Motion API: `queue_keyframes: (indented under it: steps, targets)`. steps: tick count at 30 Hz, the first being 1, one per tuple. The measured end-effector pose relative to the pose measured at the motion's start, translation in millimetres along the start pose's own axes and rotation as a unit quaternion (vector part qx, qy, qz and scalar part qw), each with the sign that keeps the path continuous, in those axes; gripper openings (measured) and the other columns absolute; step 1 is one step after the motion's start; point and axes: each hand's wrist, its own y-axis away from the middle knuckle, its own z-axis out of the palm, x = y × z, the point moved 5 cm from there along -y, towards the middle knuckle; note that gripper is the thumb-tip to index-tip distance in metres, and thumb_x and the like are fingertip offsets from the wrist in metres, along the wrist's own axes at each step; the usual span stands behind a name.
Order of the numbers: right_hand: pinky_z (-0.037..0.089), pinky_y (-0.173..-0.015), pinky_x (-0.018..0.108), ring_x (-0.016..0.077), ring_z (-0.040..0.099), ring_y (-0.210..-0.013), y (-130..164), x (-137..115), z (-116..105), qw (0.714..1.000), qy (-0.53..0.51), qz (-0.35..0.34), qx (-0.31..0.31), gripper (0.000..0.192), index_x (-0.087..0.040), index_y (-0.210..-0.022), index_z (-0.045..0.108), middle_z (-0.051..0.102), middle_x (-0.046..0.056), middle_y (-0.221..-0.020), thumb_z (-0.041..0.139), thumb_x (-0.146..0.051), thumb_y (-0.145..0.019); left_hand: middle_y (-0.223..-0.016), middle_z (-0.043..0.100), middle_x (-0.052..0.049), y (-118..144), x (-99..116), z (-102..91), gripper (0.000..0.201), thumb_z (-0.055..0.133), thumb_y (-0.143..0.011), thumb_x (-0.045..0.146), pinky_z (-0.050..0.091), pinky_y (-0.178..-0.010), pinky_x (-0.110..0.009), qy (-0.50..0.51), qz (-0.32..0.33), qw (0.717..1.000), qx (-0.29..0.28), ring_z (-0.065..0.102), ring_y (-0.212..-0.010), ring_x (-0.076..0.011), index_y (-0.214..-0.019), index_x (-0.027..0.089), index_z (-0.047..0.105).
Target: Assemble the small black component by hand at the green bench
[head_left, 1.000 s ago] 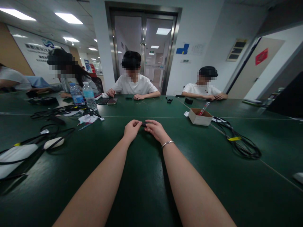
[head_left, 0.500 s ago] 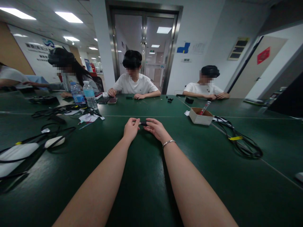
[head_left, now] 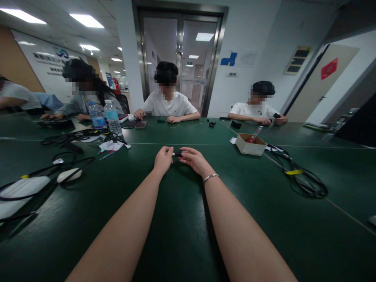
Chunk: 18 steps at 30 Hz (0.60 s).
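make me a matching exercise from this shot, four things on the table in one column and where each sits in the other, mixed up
Things:
1. small black part
2. cardboard box
3. two water bottles
4. coiled black cable

Places:
A. far left of the green table, near a seated person
B. pinched between the left hand and the right hand
C. right side, with a yellow tag on it
D. right of the hands, open, with a red-tipped item sticking out

Pairs: 1-B, 2-D, 3-A, 4-C
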Motion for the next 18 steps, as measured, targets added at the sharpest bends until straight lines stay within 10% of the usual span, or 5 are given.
queue_keyframes:
  steps: [18]
  targets:
    - [0.052, -0.052, 0.016, 0.0087, 0.060, -0.053, -0.5, 1.3, 1.2, 1.000, 0.014, 0.006, 0.002, 0.013, -0.011, -0.088, 0.065, 0.062, 0.002, -0.066, 0.069, -0.007, -0.077, -0.058, 0.051, 0.003, -2.5, -3.8, 3.7, 0.026, 0.048, -0.084, 0.042, 0.035, -0.050, -0.023, 0.031, -0.006, 0.998, -0.050, 0.047, -0.051, -0.0122, -0.088, 0.018, 0.056]
